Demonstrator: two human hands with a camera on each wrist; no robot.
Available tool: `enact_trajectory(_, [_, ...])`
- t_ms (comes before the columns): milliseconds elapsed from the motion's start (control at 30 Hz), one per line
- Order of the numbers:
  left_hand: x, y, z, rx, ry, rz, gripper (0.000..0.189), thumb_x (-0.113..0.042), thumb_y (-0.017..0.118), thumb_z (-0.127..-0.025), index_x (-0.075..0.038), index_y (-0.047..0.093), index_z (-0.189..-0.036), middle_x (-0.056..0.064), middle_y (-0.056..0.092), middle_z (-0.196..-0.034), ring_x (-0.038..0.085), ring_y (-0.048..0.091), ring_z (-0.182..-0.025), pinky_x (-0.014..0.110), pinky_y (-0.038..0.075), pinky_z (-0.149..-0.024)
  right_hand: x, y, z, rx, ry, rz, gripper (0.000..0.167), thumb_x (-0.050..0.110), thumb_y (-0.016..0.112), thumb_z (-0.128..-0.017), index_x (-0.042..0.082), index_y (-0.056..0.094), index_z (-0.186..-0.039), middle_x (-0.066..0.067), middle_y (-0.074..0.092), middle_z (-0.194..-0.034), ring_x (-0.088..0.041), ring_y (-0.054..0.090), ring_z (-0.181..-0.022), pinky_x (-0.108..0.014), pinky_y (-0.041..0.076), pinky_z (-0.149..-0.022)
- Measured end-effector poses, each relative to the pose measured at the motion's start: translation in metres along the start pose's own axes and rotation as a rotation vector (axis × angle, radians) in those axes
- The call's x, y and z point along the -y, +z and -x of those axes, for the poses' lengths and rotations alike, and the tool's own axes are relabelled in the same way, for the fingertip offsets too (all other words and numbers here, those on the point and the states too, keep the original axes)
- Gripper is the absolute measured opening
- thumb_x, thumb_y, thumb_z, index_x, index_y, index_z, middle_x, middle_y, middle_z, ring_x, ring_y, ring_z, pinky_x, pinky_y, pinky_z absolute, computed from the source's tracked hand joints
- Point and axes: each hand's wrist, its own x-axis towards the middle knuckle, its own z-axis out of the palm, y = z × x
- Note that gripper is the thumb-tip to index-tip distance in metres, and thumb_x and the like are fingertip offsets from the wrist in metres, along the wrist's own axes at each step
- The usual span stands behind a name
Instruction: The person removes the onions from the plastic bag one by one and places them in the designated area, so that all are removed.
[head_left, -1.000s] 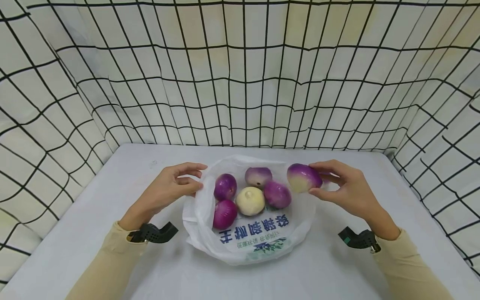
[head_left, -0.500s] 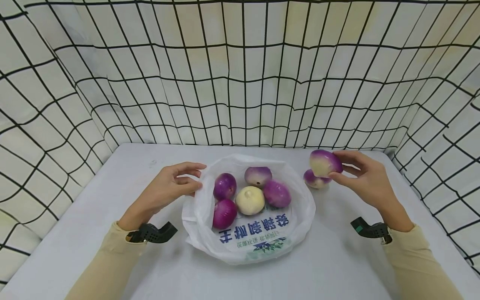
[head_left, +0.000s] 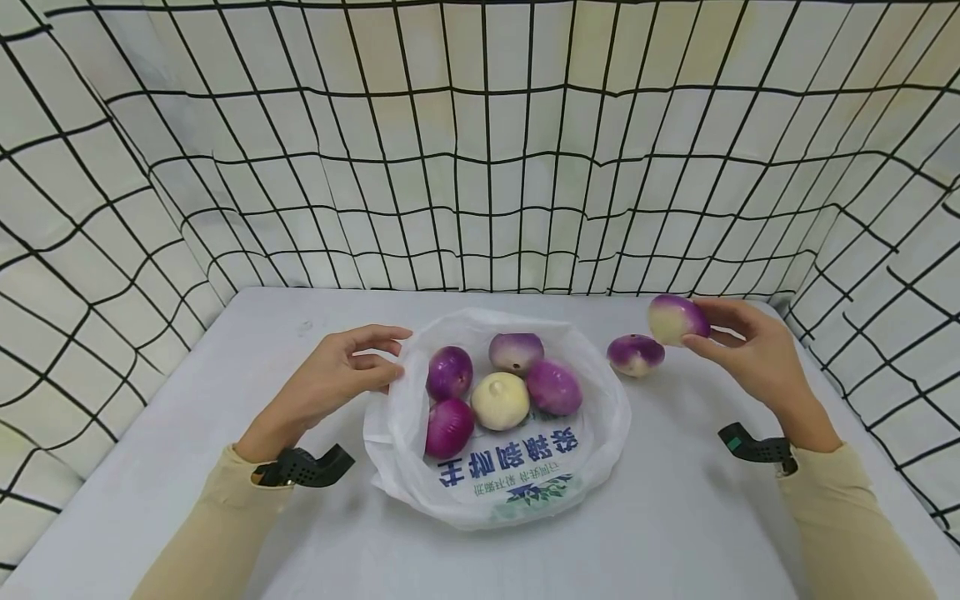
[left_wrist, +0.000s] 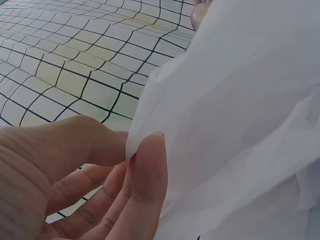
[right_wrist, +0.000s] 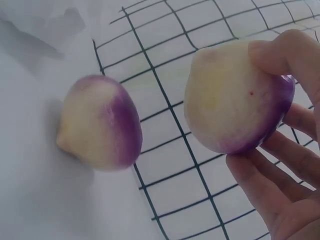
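Pinched between thumb and fingertips, a smooth, glossy, rounded purple-and-cream bulb [head_left: 676, 321] is being held by the right hand [head_left: 753, 354] above the far right part of the smooth white table [head_left: 337, 533]. Its pale side is showing a blunt point and a tiny red speck. The left hand [head_left: 348, 362] is pinching the thin, soft, creased edge of a white plastic bag [head_left: 487, 518] between thumb and forefinger. Just right of the bag, a squat purple-and-cream bulb [head_left: 635, 357] is lying on the table, near the held one but apart from it.

Inside the bag, five round pieces are resting: a shiny purple globe [head_left: 450, 372], a finely streaked magenta globe [head_left: 450, 429], a matte cream ball with a small nub [head_left: 501, 402], a purple oval [head_left: 555, 388] and a purple-topped pale one [head_left: 516, 354]. Blue and green printing [head_left: 510, 458] is lying beside them.
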Motion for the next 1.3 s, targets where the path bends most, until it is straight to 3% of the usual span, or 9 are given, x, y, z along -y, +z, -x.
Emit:
enact_trajectory(500, [0.0,0.001,0.001,-0.006,-0.009,-0.025,0.058,-0.026,0.076,-0.095,-0.012,0.054,-0.147,0.019,0.058,-0.139,0.015,0.075,-0.099,0.028,0.064,-0.086,-0.028,-0.011,0.0,0.013,0.109,0.065,0.055,0.029,0.083,-0.088,0.013,0.063,-0.136,0.028,0.059,-0.114,0.018,0.059,-0.102,0.001,0.049,-0.085])
enact_trajectory(967, [0.0,0.001,0.002,-0.01,-0.019,-0.039,0.059,-0.029,0.076,-0.095,-0.013,0.055,-0.147,0.018,0.06,-0.139,0.016,0.075,-0.1,0.029,0.063,-0.087,-0.052,-0.015,0.003,0.061,0.141,0.11,0.061,0.035,0.082,-0.089,0.006,0.06,-0.138,0.031,0.057,-0.111,0.023,0.058,-0.095,0.0,0.05,-0.079])
enact_trajectory(1033, [0.0,0.001,0.002,-0.012,-0.017,-0.043,0.059,-0.028,0.076,-0.095,-0.013,0.055,-0.147,0.018,0.059,-0.139,0.016,0.075,-0.1,0.029,0.063,-0.087,-0.055,-0.015,0.004,0.076,0.154,0.14,0.062,0.039,0.082,-0.089,0.008,0.06,-0.139,0.024,0.061,-0.116,0.025,0.055,-0.095,0.0,0.049,-0.077])
enact_trajectory(1200, [0.0,0.001,0.001,-0.011,-0.01,-0.04,0.058,-0.026,0.075,-0.095,-0.012,0.054,-0.147,0.019,0.058,-0.14,0.015,0.075,-0.1,0.029,0.063,-0.086,-0.059,-0.014,0.004,0.105,0.178,0.197,0.066,0.045,0.079,-0.09,0.009,0.059,-0.141,-0.013,0.064,-0.137,0.027,0.048,-0.095,-0.001,0.046,-0.076])
enact_trajectory(1300, [-0.001,0.001,0.001,-0.011,-0.011,-0.035,0.057,-0.025,0.075,-0.096,-0.013,0.055,-0.147,0.019,0.058,-0.139,0.015,0.075,-0.1,0.028,0.063,-0.086,-0.061,-0.013,0.005,0.119,0.181,0.216,0.067,0.046,0.078,-0.09,0.008,0.058,-0.141,-0.02,0.062,-0.141,0.017,0.054,-0.101,-0.001,0.044,-0.076])
